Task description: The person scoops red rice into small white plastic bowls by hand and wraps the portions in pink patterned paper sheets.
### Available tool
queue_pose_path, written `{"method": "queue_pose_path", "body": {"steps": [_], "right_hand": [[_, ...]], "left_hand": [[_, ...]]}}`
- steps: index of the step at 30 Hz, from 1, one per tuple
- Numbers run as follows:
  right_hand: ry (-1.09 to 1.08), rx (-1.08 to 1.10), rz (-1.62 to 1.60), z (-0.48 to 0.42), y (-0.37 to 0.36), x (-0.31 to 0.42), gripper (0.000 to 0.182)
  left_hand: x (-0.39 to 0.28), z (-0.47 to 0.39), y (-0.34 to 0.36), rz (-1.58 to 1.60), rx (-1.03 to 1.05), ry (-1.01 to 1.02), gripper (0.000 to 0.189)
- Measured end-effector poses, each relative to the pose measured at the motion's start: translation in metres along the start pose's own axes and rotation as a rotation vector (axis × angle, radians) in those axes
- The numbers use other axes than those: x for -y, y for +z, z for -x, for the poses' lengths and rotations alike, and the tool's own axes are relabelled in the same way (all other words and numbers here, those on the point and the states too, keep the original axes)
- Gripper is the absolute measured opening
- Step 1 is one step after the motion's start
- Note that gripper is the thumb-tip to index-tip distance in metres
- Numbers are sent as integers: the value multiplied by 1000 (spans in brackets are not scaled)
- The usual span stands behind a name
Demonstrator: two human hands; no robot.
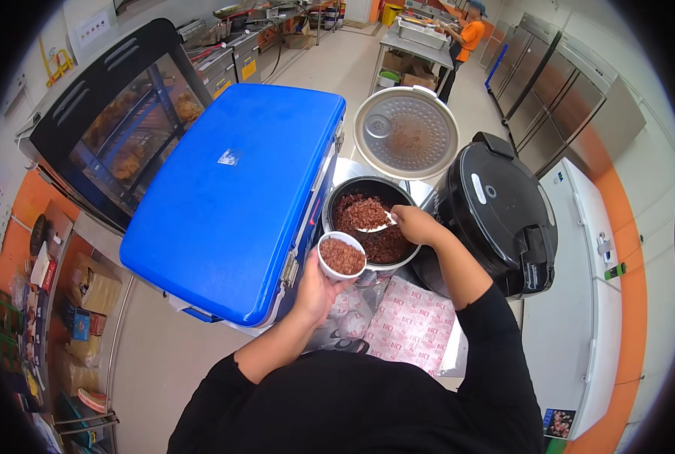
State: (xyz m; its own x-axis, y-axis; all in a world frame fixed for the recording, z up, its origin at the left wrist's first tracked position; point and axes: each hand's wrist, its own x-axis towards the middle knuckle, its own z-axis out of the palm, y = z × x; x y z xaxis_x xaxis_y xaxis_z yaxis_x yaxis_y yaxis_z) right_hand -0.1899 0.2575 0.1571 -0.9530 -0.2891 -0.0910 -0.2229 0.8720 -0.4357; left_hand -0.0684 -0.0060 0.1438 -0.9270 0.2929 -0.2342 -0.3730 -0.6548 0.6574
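My left hand (314, 289) holds a small white cup (342, 272) filled with reddish-brown rice (342, 255), at the near left rim of an open rice cooker (327, 211). A white rice paddle (378, 228) is gripped in my right hand (419, 226), its blade heaped with the same rice over the cooker's pot. More rice (385, 248) lies in the dark pot. The cooker's raised lid (408, 133) has wet brown residue on its inner face. Printed wrapping paper (411, 326) and wrapped round bundles (351, 323) in clear plastic lie just in front of me.
A large blue-lidded cooler box (235, 198) stands close on the left, beside a glass-fronted warming cabinet (133, 125). A black lidded cooker (502, 204) is close on the right, near a white chest freezer (559, 318). A person (469, 37) in orange stands at a far steel table.
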Motion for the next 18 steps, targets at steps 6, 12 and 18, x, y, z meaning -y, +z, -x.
{"method": "queue_pose_path", "body": {"steps": [6, 12, 18], "right_hand": [[126, -178, 146, 36, -40, 42, 20], [-3, -360, 474, 64, -4, 77, 13], [-175, -398, 482, 72, 5, 71, 19]], "left_hand": [[12, -54, 49, -26, -168, 51, 50], [28, -102, 76, -117, -253, 21, 44], [32, -114, 76, -118, -227, 6, 45]]}}
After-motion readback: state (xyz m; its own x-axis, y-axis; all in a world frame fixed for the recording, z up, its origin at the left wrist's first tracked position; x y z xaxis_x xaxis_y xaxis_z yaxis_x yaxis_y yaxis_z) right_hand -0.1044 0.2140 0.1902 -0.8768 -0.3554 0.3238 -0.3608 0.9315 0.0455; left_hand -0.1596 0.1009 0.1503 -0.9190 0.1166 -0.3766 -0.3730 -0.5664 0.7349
